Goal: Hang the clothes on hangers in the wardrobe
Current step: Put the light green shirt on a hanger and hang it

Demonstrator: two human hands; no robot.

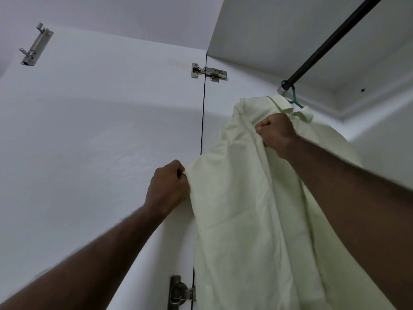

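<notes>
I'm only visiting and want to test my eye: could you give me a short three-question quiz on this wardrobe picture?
1. True or false: the green hanger is already hooked over the black rail.
2. What does the left hand grip? A: the edge of the pale yellow shirt; B: a second hanger; C: a door handle.
3. How many metal hinges show on the white door?

Key: 1 true; 2 A; 3 two, one upper and one lower.
</notes>
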